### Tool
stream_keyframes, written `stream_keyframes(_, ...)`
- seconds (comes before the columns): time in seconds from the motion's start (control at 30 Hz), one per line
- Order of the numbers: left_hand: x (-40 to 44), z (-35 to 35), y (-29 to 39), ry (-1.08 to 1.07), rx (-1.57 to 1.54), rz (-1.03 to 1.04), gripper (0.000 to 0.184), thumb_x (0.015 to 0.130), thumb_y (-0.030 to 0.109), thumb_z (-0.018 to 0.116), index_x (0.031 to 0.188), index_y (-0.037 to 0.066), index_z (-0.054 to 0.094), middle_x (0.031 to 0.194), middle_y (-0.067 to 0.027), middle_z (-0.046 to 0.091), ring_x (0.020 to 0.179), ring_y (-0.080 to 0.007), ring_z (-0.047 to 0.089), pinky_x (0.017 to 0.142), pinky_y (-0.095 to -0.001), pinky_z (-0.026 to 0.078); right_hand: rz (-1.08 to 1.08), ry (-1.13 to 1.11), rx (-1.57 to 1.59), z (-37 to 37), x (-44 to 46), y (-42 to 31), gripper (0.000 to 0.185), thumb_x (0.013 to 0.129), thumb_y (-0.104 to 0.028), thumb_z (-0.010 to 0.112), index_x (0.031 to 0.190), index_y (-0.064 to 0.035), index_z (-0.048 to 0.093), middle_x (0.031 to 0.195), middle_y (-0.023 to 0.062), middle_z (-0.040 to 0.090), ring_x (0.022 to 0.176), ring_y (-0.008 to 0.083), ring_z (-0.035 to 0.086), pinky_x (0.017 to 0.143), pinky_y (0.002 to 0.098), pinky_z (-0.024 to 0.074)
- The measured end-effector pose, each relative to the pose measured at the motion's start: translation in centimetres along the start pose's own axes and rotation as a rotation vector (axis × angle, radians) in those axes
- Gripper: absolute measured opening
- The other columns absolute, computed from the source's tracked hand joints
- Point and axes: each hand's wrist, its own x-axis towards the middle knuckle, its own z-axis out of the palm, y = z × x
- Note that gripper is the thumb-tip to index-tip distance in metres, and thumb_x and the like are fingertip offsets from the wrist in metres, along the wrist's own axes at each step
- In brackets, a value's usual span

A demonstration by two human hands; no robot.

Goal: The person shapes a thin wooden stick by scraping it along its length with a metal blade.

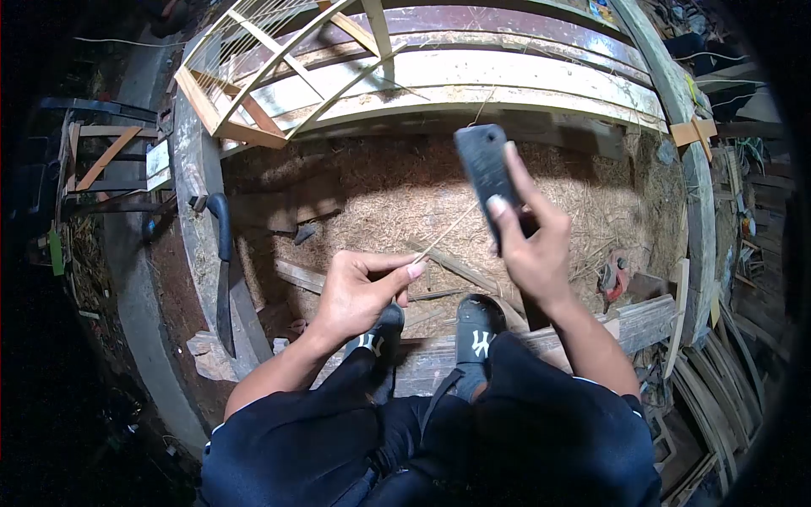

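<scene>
My left hand (363, 291) pinches a thin wooden stick (448, 230) between thumb and fingers, over the middle of the work area. The stick slants up and right toward a dark, flat, scuffed tool (485, 165). My right hand (536, 245) is wrapped round that tool, which is tilted with its upper end leaning left. Whether the stick's far end touches the tool is hard to tell. Below both hands are my dark shoes (480, 329), near a weathered beam.
A wooden frame with strings (279, 59) rests at the upper left on pale planks (473, 72). On the left beam lies a large knife with a dark handle (221, 228). A red tool (615, 277) sits at the right, and shavings (389, 198) cover the ground.
</scene>
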Motion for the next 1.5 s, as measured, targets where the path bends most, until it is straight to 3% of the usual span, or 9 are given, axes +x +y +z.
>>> stream_keyframes(0.27,-0.3,-0.2,-0.3,-0.025,0.065,-0.025,0.024,0.096,0.013,0.073,0.113,-0.004,0.075,0.072,-0.0037,0.071,0.062,-0.0044,0.061,0.055,-0.0215,0.048,0.268,0.028,0.126,-1.8,0.2,-0.2,0.065,0.092,0.001,0.064,0.153,-0.0121,0.047,0.105,0.0209,0.075,0.077,0.0215,0.071,0.067,0.0337,0.0575)
stream_keyframes(0.43,0.2,0.0,-0.2,-0.019,0.014,0.034,0.024,0.096,0.013,0.073,0.113,-0.004,0.075,0.075,-0.0045,0.072,0.063,-0.0046,0.062,0.056,-0.0219,0.049,-0.147,-0.027,-0.029,0.4,-0.9,0.2,0.065,0.091,0.001,0.064,0.153,-0.0102,0.047,0.106,0.0235,0.074,0.082,0.0238,0.071,0.08,0.0388,0.0581)
stream_keyframes(0.53,0.0,0.0,0.0,-0.033,0.021,0.031,0.025,0.096,0.013,0.073,0.114,-0.004,0.075,0.076,-0.005,0.072,0.063,-0.0047,0.061,0.056,-0.0219,0.049,0.395,0.03,0.124,-2.0,0.8,-1.3,0.064,0.092,0.001,0.061,0.154,-0.0109,0.046,0.103,0.0217,0.074,0.076,0.0204,0.07,0.071,0.0357,0.0589)
stream_keyframes(0.73,0.1,-0.1,0.2,-0.007,0.038,0.016,0.026,0.096,0.015,0.074,0.113,-0.004,0.075,0.076,-0.0054,0.073,0.062,-0.0047,0.06,0.055,-0.0221,0.048,-0.185,-0.054,-0.019,0.1,-0.6,-0.3,0.065,0.093,0.001,0.063,0.154,-0.011,0.046,0.101,0.021,0.074,0.073,0.0201,0.069,0.068,0.0333,0.0586)
stream_keyframes(0.8,-0.3,-0.1,0.1,-0.011,0.021,0.004,0.026,0.096,0.016,0.074,0.113,-0.004,0.075,0.076,-0.0055,0.073,0.061,-0.0047,0.06,0.055,-0.0221,0.048,0.324,0.029,0.11,-1.8,0.9,-1.2,0.064,0.093,0.0,0.063,0.153,-0.0113,0.046,0.1,0.0218,0.074,0.074,0.0207,0.069,0.068,0.0346,0.0587)
stream_keyframes(0.97,0.1,-0.3,-0.5,0.004,0.013,0.038,0.026,0.096,0.017,0.074,0.112,-0.003,0.076,0.076,-0.0052,0.073,0.061,-0.0045,0.06,0.055,-0.0221,0.047,-0.136,-0.125,-0.02,0.5,-1.6,-0.7,0.062,0.092,0.002,0.062,0.152,-0.008,0.047,0.117,0.0269,0.071,0.095,0.0293,0.074,0.084,0.0381,0.0578)
stream_keyframes(1.1,-0.4,0.1,-0.1,0.011,0.052,0.045,0.026,0.096,0.017,0.074,0.112,-0.003,0.076,0.074,-0.0046,0.072,0.061,-0.0043,0.06,0.054,-0.0221,0.047,0.224,0.038,0.109,-1.9,0.9,-0.7,0.063,0.091,0.004,0.063,0.151,-0.0086,0.049,0.121,0.0316,0.068,0.102,0.0349,0.074,0.085,0.0396,0.0578)
stream_keyframes(1.27,0.1,-0.1,-0.8,0.02,0.037,0.051,0.026,0.095,0.017,0.074,0.113,-0.003,0.076,0.073,-0.0041,0.072,0.061,-0.004,0.059,0.054,-0.0217,0.046,-0.15,-0.144,-0.018,0.4,-1.7,-0.8,0.064,0.091,0.004,0.062,0.153,-0.0089,0.047,0.114,0.0303,0.07,0.089,0.0333,0.075,0.079,0.0379,0.0596)
stream_keyframes(1.5,-0.1,0.2,-0.1,0.029,0.044,0.02,0.026,0.096,0.017,0.074,0.113,-0.003,0.076,0.072,-0.0041,0.071,0.059,-0.0035,0.058,0.052,-0.0213,0.045,-0.103,-0.098,-0.026,0.3,-1.4,-0.7,0.066,0.091,0.005,0.061,0.153,-0.0103,0.046,0.118,0.0276,0.071,0.084,0.0241,0.074,0.074,0.0372,0.0595)
